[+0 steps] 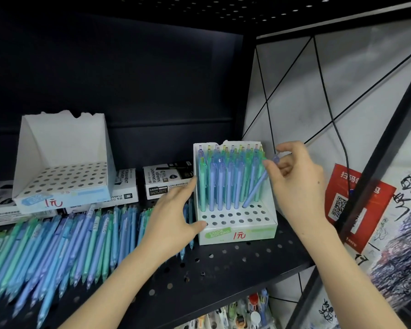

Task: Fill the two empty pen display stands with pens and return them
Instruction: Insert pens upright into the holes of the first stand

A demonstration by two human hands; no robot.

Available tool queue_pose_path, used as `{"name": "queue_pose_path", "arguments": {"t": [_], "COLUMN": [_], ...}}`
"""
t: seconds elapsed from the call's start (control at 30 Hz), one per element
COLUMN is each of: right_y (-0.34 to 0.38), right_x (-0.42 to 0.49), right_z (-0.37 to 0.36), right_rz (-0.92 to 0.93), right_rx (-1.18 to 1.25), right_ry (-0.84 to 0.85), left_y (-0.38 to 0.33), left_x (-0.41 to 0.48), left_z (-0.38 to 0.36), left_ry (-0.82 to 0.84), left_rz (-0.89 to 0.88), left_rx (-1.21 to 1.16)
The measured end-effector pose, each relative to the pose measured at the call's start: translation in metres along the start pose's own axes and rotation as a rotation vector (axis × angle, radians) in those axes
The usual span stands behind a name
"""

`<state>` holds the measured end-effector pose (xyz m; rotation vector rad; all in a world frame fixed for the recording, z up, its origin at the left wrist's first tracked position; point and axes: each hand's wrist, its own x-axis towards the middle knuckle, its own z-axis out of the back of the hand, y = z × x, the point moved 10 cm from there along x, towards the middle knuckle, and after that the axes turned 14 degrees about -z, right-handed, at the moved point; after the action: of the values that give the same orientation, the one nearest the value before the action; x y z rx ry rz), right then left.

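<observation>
Right hand: pinches tilted purple pen, tip in stand. Left hand: flat against stand's side; loose pens left of it.

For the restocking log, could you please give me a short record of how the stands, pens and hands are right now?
right stand: partly filled; upright pens in the back rows, front holes empty
left stand: empty, resting on marker boxes
loose pens: lying side by side on the shelf, left of the right stand
left hand: fingers straight against the right stand's left side
right hand: pinches a tilted pen, its lower end at a hole in the right stand
</observation>
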<state>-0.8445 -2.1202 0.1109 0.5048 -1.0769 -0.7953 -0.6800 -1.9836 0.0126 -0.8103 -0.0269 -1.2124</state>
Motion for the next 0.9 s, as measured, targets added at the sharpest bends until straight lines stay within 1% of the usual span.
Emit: {"name": "queue_pose_path", "arguments": {"t": [0.27, 0.53, 0.7, 0.8, 0.9], "right_y": [-0.001, -0.008, -0.015, -0.016, -0.006], "right_x": [-0.002, -0.018, -0.021, -0.025, -0.032], "right_z": [-0.039, -0.054, -0.054, -0.053, -0.039], "right_rz": [0.085, 0.1, 0.085, 0.088, 0.117], "right_rx": [-0.087, -0.116, -0.091, -0.132, -0.233], "right_ry": [0.123, 0.166, 0.152, 0.141, -0.006], "left_y": [0.005, 0.004, 0.005, 0.005, 0.005], "left_x": [0.0, 0.0, 0.0, 0.0, 0.001], "left_z": [-0.006, -0.006, -0.006, -0.006, -0.003], "left_ry": [0.021, 0.006, 0.001, 0.004, 0.013], "left_rz": [0.011, 0.0, -0.009, -0.01, -0.018], "left_rx": [-0.038, -0.048, -0.044, -0.056, -0.069]}}
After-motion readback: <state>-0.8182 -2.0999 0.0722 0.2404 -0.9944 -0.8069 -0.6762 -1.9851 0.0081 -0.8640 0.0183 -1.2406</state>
